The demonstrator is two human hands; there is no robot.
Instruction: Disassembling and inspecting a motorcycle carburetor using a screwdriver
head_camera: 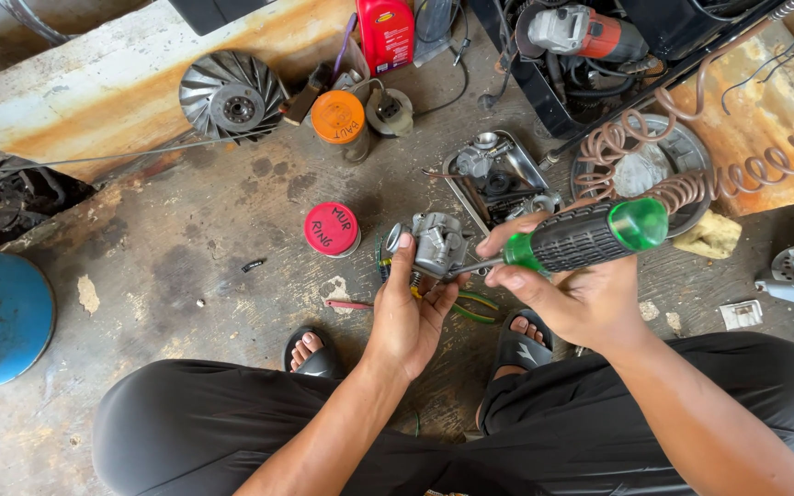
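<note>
Carburetor [436,244] sits in the left hand [411,317], clenched around its lower body, above the floor [195,276] between the feet. It looks heavy, stiff metal, perhaps oily; best held by the body. Right hand [581,298] is clenched on the screwdriver [581,237], tip at the carburetor's side.

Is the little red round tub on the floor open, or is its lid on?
Shut. The red tub stands upright on the concrete floor with its red lid covering the whole top; nothing inside shows.

Carb [437,244] left of tray [533,171] (w/ parts)
</note>
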